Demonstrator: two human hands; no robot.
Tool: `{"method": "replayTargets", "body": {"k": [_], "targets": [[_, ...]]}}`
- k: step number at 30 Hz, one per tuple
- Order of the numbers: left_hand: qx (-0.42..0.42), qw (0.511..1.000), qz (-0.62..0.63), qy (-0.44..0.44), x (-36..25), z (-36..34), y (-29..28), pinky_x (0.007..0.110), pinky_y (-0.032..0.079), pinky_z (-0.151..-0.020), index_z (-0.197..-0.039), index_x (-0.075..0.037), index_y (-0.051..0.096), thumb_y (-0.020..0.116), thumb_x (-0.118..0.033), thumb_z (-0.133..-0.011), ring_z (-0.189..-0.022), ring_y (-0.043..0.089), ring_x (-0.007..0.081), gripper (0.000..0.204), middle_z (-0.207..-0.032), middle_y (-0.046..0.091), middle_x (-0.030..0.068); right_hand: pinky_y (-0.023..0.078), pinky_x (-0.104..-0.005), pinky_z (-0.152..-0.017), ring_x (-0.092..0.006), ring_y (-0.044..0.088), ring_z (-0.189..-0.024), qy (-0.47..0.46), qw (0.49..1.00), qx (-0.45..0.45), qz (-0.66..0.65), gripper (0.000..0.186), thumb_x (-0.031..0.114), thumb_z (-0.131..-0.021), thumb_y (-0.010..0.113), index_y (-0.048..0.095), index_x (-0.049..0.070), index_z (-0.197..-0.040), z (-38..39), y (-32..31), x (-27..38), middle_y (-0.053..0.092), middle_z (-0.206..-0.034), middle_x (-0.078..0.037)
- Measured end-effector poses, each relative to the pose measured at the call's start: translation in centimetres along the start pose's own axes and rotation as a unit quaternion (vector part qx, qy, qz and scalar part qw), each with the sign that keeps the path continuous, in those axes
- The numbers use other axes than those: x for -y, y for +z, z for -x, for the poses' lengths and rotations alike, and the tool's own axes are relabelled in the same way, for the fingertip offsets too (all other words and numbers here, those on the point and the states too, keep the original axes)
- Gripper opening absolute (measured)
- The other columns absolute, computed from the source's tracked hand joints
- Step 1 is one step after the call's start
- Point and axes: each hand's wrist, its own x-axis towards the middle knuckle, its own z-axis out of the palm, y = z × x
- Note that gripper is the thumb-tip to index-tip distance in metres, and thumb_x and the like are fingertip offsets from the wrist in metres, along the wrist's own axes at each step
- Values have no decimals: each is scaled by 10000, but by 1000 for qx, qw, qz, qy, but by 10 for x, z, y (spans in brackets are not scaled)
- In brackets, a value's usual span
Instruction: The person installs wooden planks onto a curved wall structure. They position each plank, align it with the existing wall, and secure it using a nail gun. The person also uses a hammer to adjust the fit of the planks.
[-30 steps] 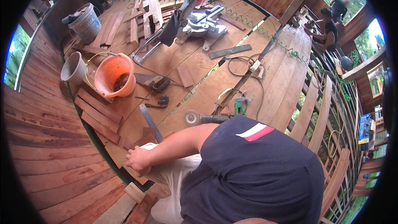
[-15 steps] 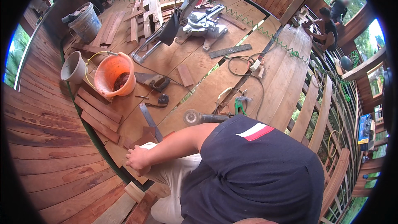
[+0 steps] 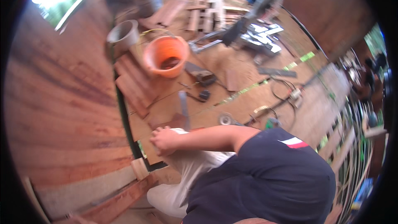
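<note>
My right hand [image 3: 164,140] rests on my trouser knee [image 3: 185,164], low and left of centre, my forearm barring the way rightward. Just above that arm, bare floor [image 3: 206,118] opens between the metal square [image 3: 183,104] and the grinder [image 3: 225,119]. Higher up, the tape measure [image 3: 204,95] and handsaw [image 3: 204,76] block me, with the orange bucket [image 3: 166,73] upper left. Boards [image 3: 130,95] crowd the left wall [image 3: 62,120]; more floor lies free at upper centre, below the miter saw [image 3: 263,37].
</note>
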Motion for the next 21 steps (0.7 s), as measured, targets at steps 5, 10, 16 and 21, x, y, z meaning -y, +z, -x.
{"method": "replayTargets", "body": {"k": [5,10,16,21], "targets": [[-8,998,53,-28,34,2,16,540,443,-1087,-1502,-130,518,866,-380,-833,-1275,535,495,795,-1400,548,310,477,-564,-1013,-361,529,-1302,-8,1000,13,6,698,542,-824,713,584,132,-1375,-11,2,2,574,-1338,-172],[10,997,43,-70,17,5,10,538,413,-1130,-1539,-132,477,863,-272,-829,-1389,430,471,820,-1509,438,284,472,-575,-1037,-379,501,-1341,-9,999,29,20,704,561,-853,681,564,147,-1410,-17,3,-2,545,-1389,-184],[27,992,80,-99,16,4,3,527,410,-1147,-1559,-182,457,836,-213,-840,-1446,369,465,814,-1586,327,282,448,-569,-1079,-381,477,-1372,7,998,53,23,696,544,-872,663,543,148,-1432,-21,-5,-2,520,-1436,-181],[25,991,81,-106,13,3,2,536,419,-1144,-1548,-142,468,837,-170,-813,-1434,385,460,823,-1564,356,272,436,-552,-1103,-384,471,-1383,19,998,53,15,720,550,-851,669,538,168,-1447,-21,-7,-5,520,-1456,-174]]}}
